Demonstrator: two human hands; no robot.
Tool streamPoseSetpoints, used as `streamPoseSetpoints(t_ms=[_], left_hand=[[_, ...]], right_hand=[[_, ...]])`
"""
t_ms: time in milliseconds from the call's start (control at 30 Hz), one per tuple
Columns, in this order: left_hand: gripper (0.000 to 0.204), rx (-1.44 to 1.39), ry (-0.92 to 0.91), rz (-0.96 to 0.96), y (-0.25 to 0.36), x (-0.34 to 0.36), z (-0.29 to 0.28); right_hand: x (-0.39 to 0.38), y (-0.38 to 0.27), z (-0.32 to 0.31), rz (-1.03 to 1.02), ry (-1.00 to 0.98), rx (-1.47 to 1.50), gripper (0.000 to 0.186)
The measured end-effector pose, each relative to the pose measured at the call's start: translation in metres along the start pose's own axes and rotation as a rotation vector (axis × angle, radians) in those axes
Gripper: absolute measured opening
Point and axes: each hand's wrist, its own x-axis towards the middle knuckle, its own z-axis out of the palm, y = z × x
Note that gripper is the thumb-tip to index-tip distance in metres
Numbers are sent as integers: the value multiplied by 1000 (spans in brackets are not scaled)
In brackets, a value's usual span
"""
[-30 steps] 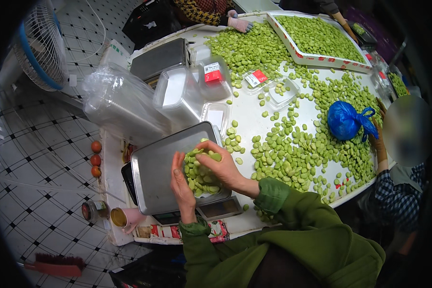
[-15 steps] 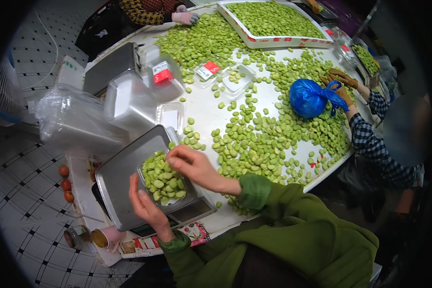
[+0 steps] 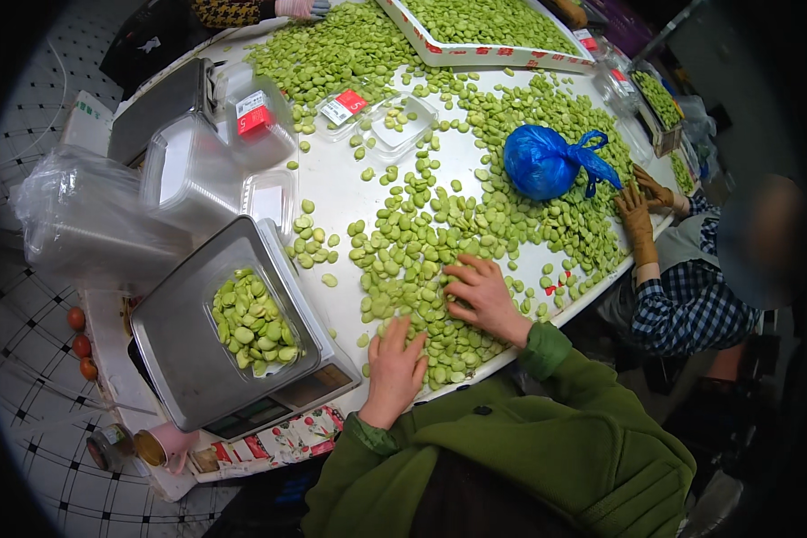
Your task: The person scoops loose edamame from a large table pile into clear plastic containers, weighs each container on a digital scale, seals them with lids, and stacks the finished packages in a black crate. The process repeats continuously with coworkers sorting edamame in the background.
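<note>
Beans (image 3: 439, 339) lie partly hidden beneath the left hand (image 3: 394, 374) and right hand (image 3: 488, 299).

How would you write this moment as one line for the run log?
left hand: fingers on loose green beans | right hand: fingers on same beans | scale: bears bean-filled clear tub | blue bag: tied, among beans

A red-and-white label (image 3: 254, 115) bearing a barcode and one large numeral is on the stacked clear tubs (image 3: 276, 148); a similar label (image 3: 342, 107) is on a nearby clear plastic container (image 3: 334, 135). Red characters (image 3: 547, 64) line the white foam tray (image 3: 435, 52); green characters (image 3: 88, 109) mark a white box (image 3: 82, 127).
</note>
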Motion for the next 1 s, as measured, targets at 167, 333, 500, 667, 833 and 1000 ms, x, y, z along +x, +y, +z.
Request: streamPoseSetpoints(t_ms=[167, 333, 500, 667, 833, 1000], left_hand=[[20, -112, -108, 167, -2, -25, -3], [22, -164, 75, 21, 0, -32, -21], [27, -125, 11, -273, -9, -55, -25], [39, -350, -70, -461, -11, -61, -15], [45, -531, -41, -541, -10, -49, 4], [43, -648, 43, -301, 0, -35, 10]], right_hand=[[2, -14, -12, 82, 159, -1, 29], [11, -37, 9, -95, 126, 156, 27], [24, -37, 18, -82, 50, 88, 30], [23, -11, 4, 144, 202, -38, 30], [19, -31, 10, -69, 92, 131, 21], [30, -46, 32, -46, 138, 110, 25]])
